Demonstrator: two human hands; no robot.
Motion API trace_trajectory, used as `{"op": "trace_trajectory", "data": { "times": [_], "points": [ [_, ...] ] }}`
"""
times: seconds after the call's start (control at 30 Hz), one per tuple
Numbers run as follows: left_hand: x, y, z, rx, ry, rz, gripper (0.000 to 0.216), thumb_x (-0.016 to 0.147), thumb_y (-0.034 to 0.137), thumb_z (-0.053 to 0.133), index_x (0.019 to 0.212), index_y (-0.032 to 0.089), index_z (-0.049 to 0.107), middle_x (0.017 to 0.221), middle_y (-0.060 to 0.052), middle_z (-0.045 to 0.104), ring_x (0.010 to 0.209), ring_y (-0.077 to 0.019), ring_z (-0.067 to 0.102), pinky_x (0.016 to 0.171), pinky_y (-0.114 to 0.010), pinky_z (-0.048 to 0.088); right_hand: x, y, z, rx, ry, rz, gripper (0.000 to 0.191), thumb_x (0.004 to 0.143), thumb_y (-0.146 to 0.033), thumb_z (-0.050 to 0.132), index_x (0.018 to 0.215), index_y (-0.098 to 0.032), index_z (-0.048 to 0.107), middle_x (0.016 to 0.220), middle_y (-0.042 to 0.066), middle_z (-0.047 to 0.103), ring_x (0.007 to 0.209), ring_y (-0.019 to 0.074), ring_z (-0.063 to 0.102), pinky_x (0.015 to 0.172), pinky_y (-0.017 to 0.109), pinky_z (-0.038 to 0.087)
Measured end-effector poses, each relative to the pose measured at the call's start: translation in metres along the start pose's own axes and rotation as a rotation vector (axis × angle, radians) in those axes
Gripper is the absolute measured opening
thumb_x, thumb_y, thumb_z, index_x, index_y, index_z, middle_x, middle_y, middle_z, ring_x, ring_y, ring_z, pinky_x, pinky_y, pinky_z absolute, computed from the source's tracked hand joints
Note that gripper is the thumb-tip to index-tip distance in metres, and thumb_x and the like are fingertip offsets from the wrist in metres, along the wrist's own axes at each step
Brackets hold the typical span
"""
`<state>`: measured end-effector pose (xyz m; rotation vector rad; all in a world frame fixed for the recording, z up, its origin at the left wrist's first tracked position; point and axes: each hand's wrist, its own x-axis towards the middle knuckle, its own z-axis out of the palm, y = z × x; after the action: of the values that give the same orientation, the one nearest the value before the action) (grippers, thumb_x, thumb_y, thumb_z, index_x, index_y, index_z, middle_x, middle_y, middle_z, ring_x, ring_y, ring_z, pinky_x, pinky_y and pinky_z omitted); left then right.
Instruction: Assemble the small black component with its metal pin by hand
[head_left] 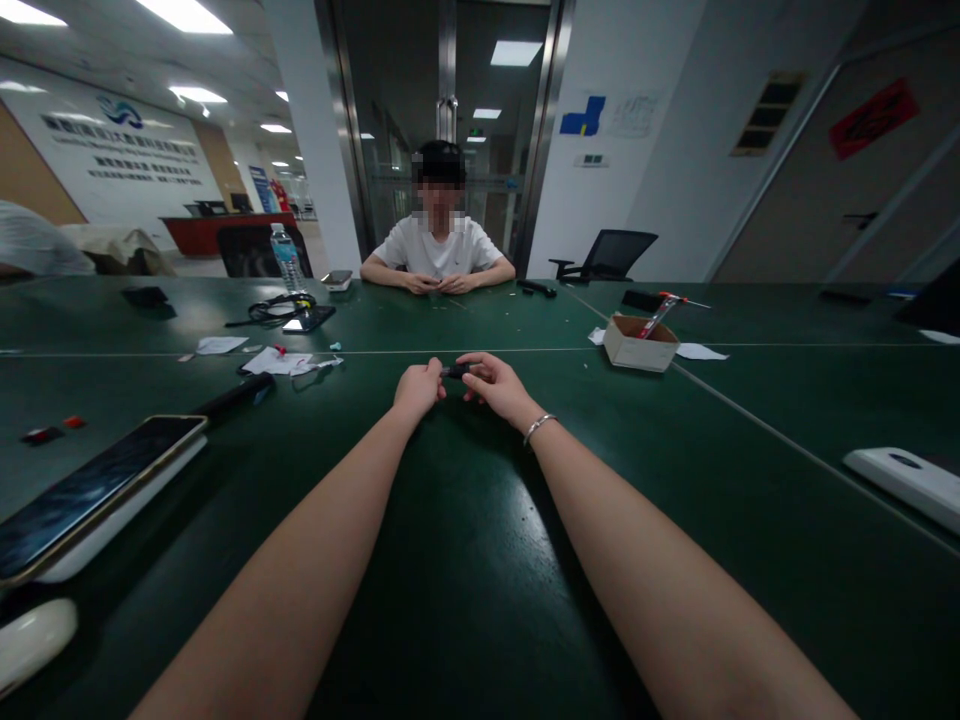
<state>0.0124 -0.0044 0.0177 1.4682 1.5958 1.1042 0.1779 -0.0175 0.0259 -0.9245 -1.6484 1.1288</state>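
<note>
Over the middle of the green table [480, 560], both arms reach forward and the hands almost meet. A small black object [454, 371] with a greyish left end spans the gap between them; it is too small to name its kind. My left hand [418, 388] is closed, thumb and fingers pinching the object's left end. The thumb and fingers of my right hand [501, 388] grip its right end, the other fingers curled below. A silver bracelet [538, 428] circles the right wrist.
Across the table sits a person [442, 245] with both hands together. At left lie a phone [105, 490], a white mouse [34, 640], paper scraps [277, 362], coiled cables [270, 310] and a bottle [286, 258]. A small box [641, 350] holding tools stands right; a white device [911, 480] lies nearer.
</note>
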Motion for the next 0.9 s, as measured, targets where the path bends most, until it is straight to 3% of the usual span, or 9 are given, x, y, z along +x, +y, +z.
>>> {"op": "trace_trajectory", "data": {
  "times": [0.33, 0.5, 0.73, 0.9],
  "points": [
    [-0.006, -0.002, -0.005, 0.155, -0.049, 0.131, 0.054, 0.09, 0.054, 0.031, 0.054, 0.02, 0.053, 0.053, -0.003, 0.06, 0.047, -0.0151, 0.051, 0.053, -0.028, 0.035, 0.0, 0.001, -0.002, 0.005, 0.0, 0.059, 0.023, 0.082, -0.016, 0.06, 0.104, -0.019, 0.062, 0.087, 0.002, 0.066, 0.053, 0.0058, 0.06, 0.044, 0.014, 0.041],
    [-0.015, -0.001, -0.006, 0.249, -0.024, 0.254, 0.047, 0.091, 0.052, 0.033, 0.065, 0.021, 0.058, 0.059, -0.002, 0.061, 0.057, -0.0169, 0.054, 0.057, -0.028, 0.034, 0.001, 0.004, -0.005, 0.06, 0.005, 0.124, 0.018, 0.086, -0.018, 0.058, 0.104, -0.018, 0.062, 0.074, 0.001, 0.068, 0.05, 0.0063, 0.06, 0.045, 0.015, 0.043],
    [-0.007, -0.012, -0.003, 0.129, -0.153, 0.334, 0.011, 0.086, 0.032, 0.052, 0.089, 0.022, 0.054, 0.078, 0.0, 0.063, 0.066, -0.0132, 0.056, 0.066, -0.026, 0.04, 0.002, 0.004, -0.004, 0.101, 0.067, 0.165, 0.012, 0.09, -0.017, 0.053, 0.098, -0.016, 0.062, 0.061, -0.002, 0.063, 0.047, 0.0065, 0.059, 0.045, 0.014, 0.044],
    [-0.004, -0.016, -0.001, -0.064, -0.212, 0.348, 0.03, 0.073, 0.016, 0.062, 0.1, 0.02, 0.05, 0.087, 0.001, 0.062, 0.068, -0.0102, 0.057, 0.068, -0.025, 0.044, 0.002, 0.003, -0.003, 0.087, 0.058, 0.175, 0.015, 0.091, -0.015, 0.049, 0.099, -0.015, 0.062, 0.059, -0.002, 0.062, 0.046, 0.0068, 0.058, 0.046, 0.015, 0.043]
  ]
}}
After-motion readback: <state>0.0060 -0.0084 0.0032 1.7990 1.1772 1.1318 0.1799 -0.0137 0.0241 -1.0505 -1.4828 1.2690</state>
